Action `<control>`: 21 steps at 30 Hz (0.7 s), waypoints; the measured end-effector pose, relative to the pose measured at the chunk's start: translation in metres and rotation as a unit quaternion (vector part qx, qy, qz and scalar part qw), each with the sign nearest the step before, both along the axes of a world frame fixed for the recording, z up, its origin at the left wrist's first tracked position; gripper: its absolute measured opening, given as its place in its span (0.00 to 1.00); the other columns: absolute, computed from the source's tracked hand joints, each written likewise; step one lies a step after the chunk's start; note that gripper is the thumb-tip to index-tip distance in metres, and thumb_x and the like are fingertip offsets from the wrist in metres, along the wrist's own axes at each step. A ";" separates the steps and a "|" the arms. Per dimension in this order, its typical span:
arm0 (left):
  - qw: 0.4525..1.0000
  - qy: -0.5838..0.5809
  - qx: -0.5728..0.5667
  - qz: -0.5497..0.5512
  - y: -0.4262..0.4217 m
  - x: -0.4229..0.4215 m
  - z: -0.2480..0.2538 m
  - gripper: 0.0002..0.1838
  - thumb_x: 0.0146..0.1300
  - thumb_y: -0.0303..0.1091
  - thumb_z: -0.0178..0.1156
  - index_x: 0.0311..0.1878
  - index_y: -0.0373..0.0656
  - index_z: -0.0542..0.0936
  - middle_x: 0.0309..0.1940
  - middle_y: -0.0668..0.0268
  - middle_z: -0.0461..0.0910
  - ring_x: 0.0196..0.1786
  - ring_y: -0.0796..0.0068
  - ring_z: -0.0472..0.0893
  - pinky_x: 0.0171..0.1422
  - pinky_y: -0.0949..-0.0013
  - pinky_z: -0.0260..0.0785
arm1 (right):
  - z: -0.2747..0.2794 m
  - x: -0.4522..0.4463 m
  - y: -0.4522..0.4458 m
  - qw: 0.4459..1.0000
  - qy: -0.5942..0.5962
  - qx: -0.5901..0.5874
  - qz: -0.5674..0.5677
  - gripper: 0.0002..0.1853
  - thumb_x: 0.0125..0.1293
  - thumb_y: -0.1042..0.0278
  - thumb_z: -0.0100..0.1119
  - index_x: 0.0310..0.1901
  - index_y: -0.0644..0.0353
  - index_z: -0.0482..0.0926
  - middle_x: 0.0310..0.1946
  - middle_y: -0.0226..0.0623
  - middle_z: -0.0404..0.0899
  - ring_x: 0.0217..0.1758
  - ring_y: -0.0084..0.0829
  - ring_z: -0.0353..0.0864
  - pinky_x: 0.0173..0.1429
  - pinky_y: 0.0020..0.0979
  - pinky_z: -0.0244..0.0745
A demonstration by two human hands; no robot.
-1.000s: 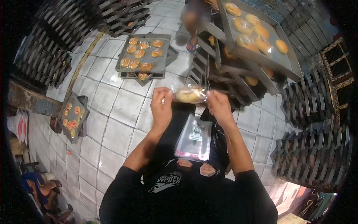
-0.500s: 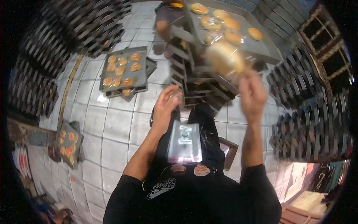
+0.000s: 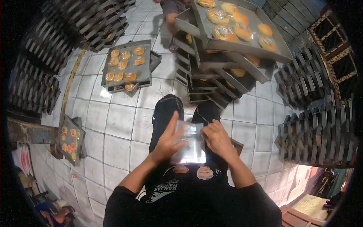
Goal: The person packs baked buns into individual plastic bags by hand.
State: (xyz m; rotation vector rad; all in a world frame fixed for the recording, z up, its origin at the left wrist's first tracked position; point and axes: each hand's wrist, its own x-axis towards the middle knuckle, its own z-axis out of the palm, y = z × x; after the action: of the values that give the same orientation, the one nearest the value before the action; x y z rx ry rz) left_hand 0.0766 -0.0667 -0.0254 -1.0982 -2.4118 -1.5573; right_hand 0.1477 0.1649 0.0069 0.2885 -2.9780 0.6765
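Note:
A stack of clear plastic bags [image 3: 191, 151] lies on my lap, with white print near its far end. My left hand [image 3: 166, 143] is at the left edge of the bags, thumb and fingers apart. At the far right corner of the stack, my right hand [image 3: 217, 138] has its fingers bent together on the bag's edge; the fingertips are partly hidden. Ahead to the right, a metal tray [image 3: 242, 43] tops a tall stack of trays and carries several round buns, among them a bagged bun [image 3: 225, 33] with a printed label.
To the left, a tray of bagged buns [image 3: 123, 81] sits on other trays on the tiled floor [image 3: 117, 117]. Another tray [image 3: 70, 145] stands farther left. Dark trays [image 3: 314, 136] are piled along both sides. A person's leg [image 3: 171, 22] shows at the back.
My right hand has come down from the upper tray to the bags, and the bun it held now lies on that tray. My left hand has lowered to the bags.

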 end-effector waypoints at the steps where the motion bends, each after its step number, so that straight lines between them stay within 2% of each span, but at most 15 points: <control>1: 1.000 -0.009 0.004 0.007 -0.001 -0.008 -0.003 0.21 0.66 0.31 0.68 0.62 0.36 0.83 0.68 0.42 0.76 0.72 0.48 0.76 0.70 0.55 0.74 | 0.012 -0.010 0.010 0.993 -0.077 -0.058 0.061 0.18 0.63 0.72 0.69 0.56 0.58 0.82 0.41 0.46 0.80 0.53 0.47 0.82 0.63 0.38 0.79; 2: 0.970 -0.221 -0.021 -0.096 -0.006 -0.019 -0.007 0.20 0.68 0.32 0.67 0.61 0.34 0.83 0.63 0.43 0.80 0.67 0.54 0.81 0.68 0.57 0.76 | 0.038 -0.028 0.019 0.976 -0.123 -0.108 0.140 0.17 0.65 0.73 0.68 0.55 0.59 0.83 0.46 0.47 0.83 0.54 0.44 0.84 0.61 0.38 0.80; 3: 0.886 -0.421 -0.038 -0.192 -0.012 -0.027 -0.011 0.19 0.71 0.33 0.66 0.61 0.32 0.82 0.57 0.44 0.85 0.61 0.60 0.86 0.65 0.59 0.77 | 0.075 -0.042 0.024 0.978 -0.087 -0.145 0.120 0.18 0.65 0.73 0.69 0.56 0.60 0.82 0.50 0.45 0.84 0.56 0.42 0.84 0.60 0.38 0.80; 4: 0.850 -0.497 -0.011 -0.175 -0.008 -0.030 -0.011 0.14 0.76 0.35 0.62 0.54 0.32 0.83 0.47 0.52 0.89 0.48 0.70 0.89 0.57 0.64 0.79 | 0.108 -0.061 0.031 0.976 -0.051 -0.184 0.103 0.18 0.65 0.72 0.70 0.57 0.61 0.82 0.53 0.44 0.84 0.58 0.39 0.84 0.60 0.38 0.80; 5: 0.848 -0.505 -0.001 -0.157 -0.007 -0.034 -0.008 0.14 0.76 0.35 0.62 0.54 0.32 0.83 0.47 0.52 0.89 0.48 0.70 0.89 0.57 0.64 0.79 | 0.138 -0.088 0.049 0.984 0.028 -0.162 0.069 0.20 0.68 0.70 0.68 0.60 0.61 0.81 0.54 0.43 0.84 0.59 0.38 0.84 0.62 0.38 0.79; 7: 0.855 -0.515 0.036 -0.059 -0.007 -0.045 0.003 0.12 0.78 0.37 0.59 0.47 0.36 0.83 0.41 0.60 0.89 0.40 0.73 0.87 0.49 0.70 0.79 | 0.194 -0.163 0.108 0.983 0.160 -0.087 -0.034 0.22 0.73 0.65 0.65 0.65 0.62 0.78 0.58 0.41 0.83 0.61 0.37 0.82 0.66 0.38 0.77; 8: 0.838 -0.525 0.144 -0.028 -0.004 -0.044 -0.018 0.14 0.80 0.38 0.56 0.45 0.36 0.82 0.35 0.63 0.86 0.37 0.75 0.86 0.43 0.74 0.79 | 0.210 -0.204 0.145 0.977 0.185 -0.065 -0.080 0.24 0.75 0.63 0.63 0.68 0.62 0.77 0.60 0.40 0.83 0.62 0.36 0.82 0.68 0.38 0.76; 9: 0.838 -0.524 0.152 -0.012 -0.001 -0.043 -0.028 0.14 0.80 0.38 0.56 0.45 0.36 0.82 0.35 0.63 0.86 0.37 0.75 0.86 0.43 0.74 0.79 | 0.218 -0.250 0.193 0.977 0.187 -0.028 -0.096 0.27 0.78 0.52 0.59 0.71 0.59 0.75 0.65 0.41 0.79 0.67 0.35 0.77 0.71 0.37 0.72; 11: 0.808 -0.534 0.251 0.006 0.005 -0.040 -0.045 0.14 0.82 0.37 0.53 0.47 0.34 0.80 0.34 0.59 0.85 0.37 0.72 0.87 0.45 0.68 0.82 | 0.216 -0.319 0.255 0.969 0.158 -0.066 -0.178 0.29 0.79 0.45 0.56 0.66 0.62 0.79 0.59 0.40 0.83 0.61 0.34 0.81 0.66 0.36 0.75; 13: 0.818 -0.522 0.239 0.006 0.006 -0.038 -0.059 0.14 0.82 0.37 0.54 0.49 0.34 0.80 0.36 0.60 0.86 0.38 0.73 0.87 0.45 0.69 0.82 | 0.206 -0.373 0.328 0.967 0.018 -0.063 -0.247 0.38 0.72 0.32 0.59 0.66 0.62 0.78 0.62 0.42 0.81 0.66 0.39 0.79 0.70 0.38 0.74; 15: 0.816 -0.514 0.264 -0.008 0.005 -0.037 -0.054 0.14 0.81 0.37 0.56 0.46 0.34 0.81 0.36 0.61 0.86 0.38 0.76 0.86 0.45 0.69 0.82 | 0.163 -0.417 0.393 0.943 -0.031 0.016 -0.331 0.39 0.68 0.25 0.59 0.54 0.61 0.83 0.47 0.37 0.80 0.54 0.37 0.80 0.60 0.38 0.76; 16: 0.813 -0.526 0.251 0.004 0.004 -0.038 -0.047 0.14 0.79 0.37 0.59 0.44 0.34 0.82 0.37 0.63 0.86 0.37 0.79 0.85 0.45 0.70 0.82 | 0.159 -0.429 0.412 0.934 -0.129 -0.024 -0.331 0.39 0.68 0.24 0.59 0.53 0.61 0.83 0.46 0.37 0.78 0.53 0.37 0.79 0.59 0.40 0.75; 18: 0.816 -0.516 0.259 0.001 0.005 -0.039 -0.046 0.13 0.78 0.37 0.60 0.45 0.34 0.83 0.35 0.64 0.85 0.36 0.81 0.85 0.43 0.73 0.81 | 0.150 -0.441 0.406 0.915 -0.235 -0.062 -0.321 0.40 0.67 0.23 0.58 0.53 0.60 0.82 0.44 0.38 0.77 0.53 0.37 0.77 0.57 0.42 0.74; 20: 0.816 -0.513 0.266 0.011 0.008 -0.039 -0.046 0.13 0.78 0.37 0.60 0.45 0.35 0.83 0.33 0.65 0.85 0.35 0.81 0.84 0.41 0.75 0.79 | 0.143 -0.440 0.383 0.907 -0.060 0.005 -0.418 0.37 0.67 0.30 0.64 0.61 0.60 0.83 0.57 0.50 0.81 0.65 0.41 0.78 0.68 0.49 0.72; 21: 0.811 -0.518 0.270 0.012 0.007 -0.040 -0.046 0.12 0.79 0.37 0.59 0.47 0.35 0.83 0.33 0.65 0.85 0.36 0.81 0.85 0.41 0.75 0.79 | 0.144 -0.432 0.361 0.907 -0.062 0.004 -0.416 0.37 0.67 0.30 0.64 0.61 0.60 0.83 0.57 0.50 0.81 0.65 0.41 0.78 0.68 0.49 0.72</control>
State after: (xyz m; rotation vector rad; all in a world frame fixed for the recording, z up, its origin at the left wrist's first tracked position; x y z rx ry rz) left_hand 0.0361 -0.0594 -0.0711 -0.0341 -2.0091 -3.1099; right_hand -0.2840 0.5260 0.1512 -1.0010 -2.7840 0.5640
